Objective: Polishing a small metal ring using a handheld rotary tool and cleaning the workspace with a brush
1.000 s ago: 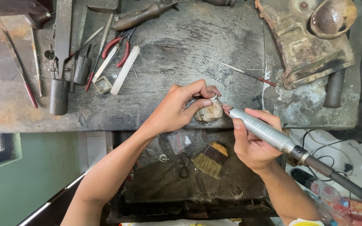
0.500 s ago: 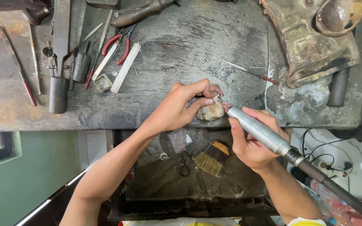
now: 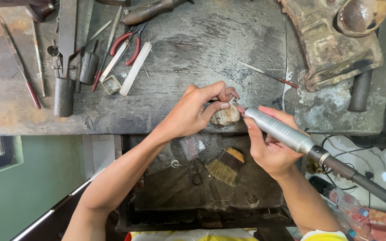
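**Steady work at the bench peg**

While the left hand point(image 3: 193, 114) is pinching a tiny metal piece point(image 3: 231, 101) between thumb and fingertips, it is bracing that piece against a worn wooden peg point(image 3: 225, 117) at the front edge of the workbench point(image 3: 193, 53). The right hand point(image 3: 271, 149) is closed around a silver rotary handpiece point(image 3: 279, 129), gripping it like a pen, and its fine tip is meeting the piece just beside the left fingertips. Doing this well, I judge, calls for keeping both hands resting on the peg, pressing lightly, and holding the tip clear of the fingers.

Dust and scratches are covering the dark benchtop. Red-handled pliers point(image 3: 128, 42), a white stick point(image 3: 135, 69) and several files are lying well apart to the left; a rusty cast block point(image 3: 331, 49) is sitting at the far right. Below, a bristle brush point(image 3: 225, 166) is lying in the catch drawer point(image 3: 166, 214), near a small clear bag. A green wall is showing lower left.
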